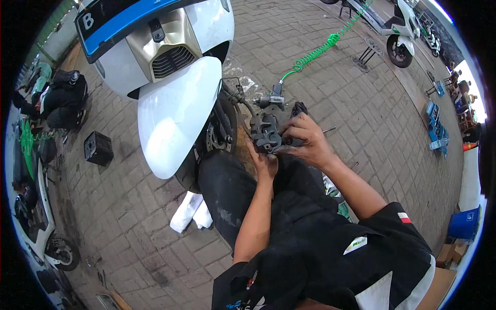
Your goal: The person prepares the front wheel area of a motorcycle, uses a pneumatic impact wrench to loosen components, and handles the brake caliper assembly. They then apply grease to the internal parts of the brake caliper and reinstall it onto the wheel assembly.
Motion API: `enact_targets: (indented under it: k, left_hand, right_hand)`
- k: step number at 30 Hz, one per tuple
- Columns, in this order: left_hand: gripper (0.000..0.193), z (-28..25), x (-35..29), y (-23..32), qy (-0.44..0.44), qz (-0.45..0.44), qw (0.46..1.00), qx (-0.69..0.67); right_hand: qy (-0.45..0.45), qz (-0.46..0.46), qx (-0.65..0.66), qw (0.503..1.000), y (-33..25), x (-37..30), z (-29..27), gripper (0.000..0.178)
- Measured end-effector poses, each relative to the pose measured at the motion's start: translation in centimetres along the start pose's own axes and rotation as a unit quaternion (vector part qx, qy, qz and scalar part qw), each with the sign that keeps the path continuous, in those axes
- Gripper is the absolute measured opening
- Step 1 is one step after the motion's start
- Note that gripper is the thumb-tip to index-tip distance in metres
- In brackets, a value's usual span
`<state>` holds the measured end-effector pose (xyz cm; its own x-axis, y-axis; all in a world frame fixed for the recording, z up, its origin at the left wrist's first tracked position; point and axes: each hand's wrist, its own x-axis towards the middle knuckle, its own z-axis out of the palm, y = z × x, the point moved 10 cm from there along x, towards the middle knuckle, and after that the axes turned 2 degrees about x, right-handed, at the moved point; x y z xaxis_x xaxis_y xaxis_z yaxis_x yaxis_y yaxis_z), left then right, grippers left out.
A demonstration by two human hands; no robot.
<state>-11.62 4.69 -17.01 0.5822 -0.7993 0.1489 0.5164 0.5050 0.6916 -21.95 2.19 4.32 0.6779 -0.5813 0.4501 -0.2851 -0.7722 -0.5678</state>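
A dark, grimy brake caliper [266, 130] is held up above my knees, its cavities facing up. My left hand [264, 164] is closed around its lower end, supporting it from below. At its right side is my right hand [309, 142], with the fingers curled and the thumb close to the caliper's lower right edge. Between these fingers is a small dark part that I cannot make out. Another black piece [298, 109] shows just beyond the right knuckles. A brake hose [247, 106] runs near the caliper, beside the scooter's brake disc [212, 135].
The white scooter's front fender [175, 124] stands close on my left. Just beyond the caliper lies an air impact wrench [274, 98] with a green coiled hose [315, 54]. White wrapped bundles [187, 213], a black crate [98, 148] and blue toolboxes [436, 126] lie around. A person [67, 101] crouches at left.
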Motion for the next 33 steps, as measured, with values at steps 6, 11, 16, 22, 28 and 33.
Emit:
enact_targets:
  k: [6, 11, 16, 22, 28, 33]
  left_hand:
    - [0.094, 0.5, -0.3, 0.8, 0.012, -0.003, 1.000, 0.024]
    - [0.099, -0.9, 0.7, 1.6, 0.007, -0.003, 1.000, -0.014]
    - [0.086, -1.0, 0.9, 1.9, 0.034, -0.034, 0.999, -0.017]
    - [0.089, 0.2, 0.6, 3.3, 0.017, 0.013, 0.999, 0.034]
    - [0.095, -0.1, 0.8, 3.9, 0.028, 0.012, 0.999, 0.040]
    - [0.085, -0.4, 1.1, 3.5, 0.026, -0.011, 1.000, -0.006]
  right_hand:
    - [-0.019, -0.021, 0.017, 0.999, -1.1, 0.9, -0.3, 0.031]
    - [-0.036, -0.091, 0.016, 0.995, -2.7, 1.2, 0.9, 0.034]
    - [-0.014, -0.059, 0.007, 0.998, -2.3, 1.9, 1.0, 0.035]
    - [0.017, -0.030, 0.024, 0.999, -1.9, 2.0, 0.6, 0.032]
    - [-0.003, 0.003, 0.028, 1.000, -1.1, 2.4, 2.0, 0.027]
    - [-0.007, 0.023, 0.038, 0.999, -0.2, 2.5, 2.8, 0.029]
